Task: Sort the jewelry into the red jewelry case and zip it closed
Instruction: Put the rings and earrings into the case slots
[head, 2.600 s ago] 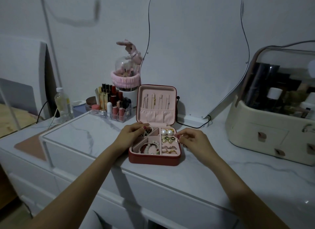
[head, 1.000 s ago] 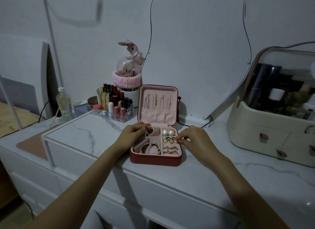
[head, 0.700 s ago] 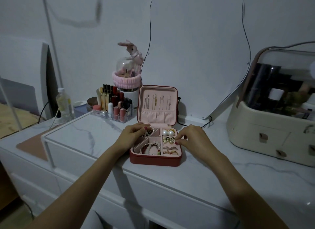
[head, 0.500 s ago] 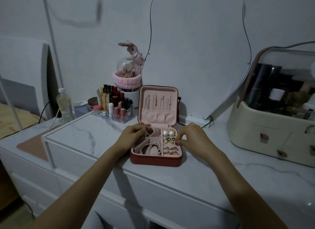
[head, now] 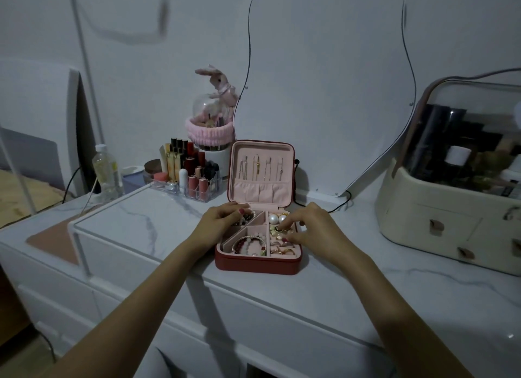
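Two hands (head: 310, 231) in one case (head: 258, 263) — two pearls (head: 277, 218), seemingly.

I count one open red jewelry case (head: 258, 263), two pearls (head: 277, 218), four necklaces (head: 260, 167) hung in its lid, one water bottle (head: 105, 169), and my two hands.

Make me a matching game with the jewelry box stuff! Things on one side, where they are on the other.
Things:
1. pearls
2. bracelets
3. chains
4. rings

Places:
A. hanging in the lid
B. front left compartment
C. front right compartment
D. back right compartment

Pairs: 1-D, 2-B, 3-A, 4-C
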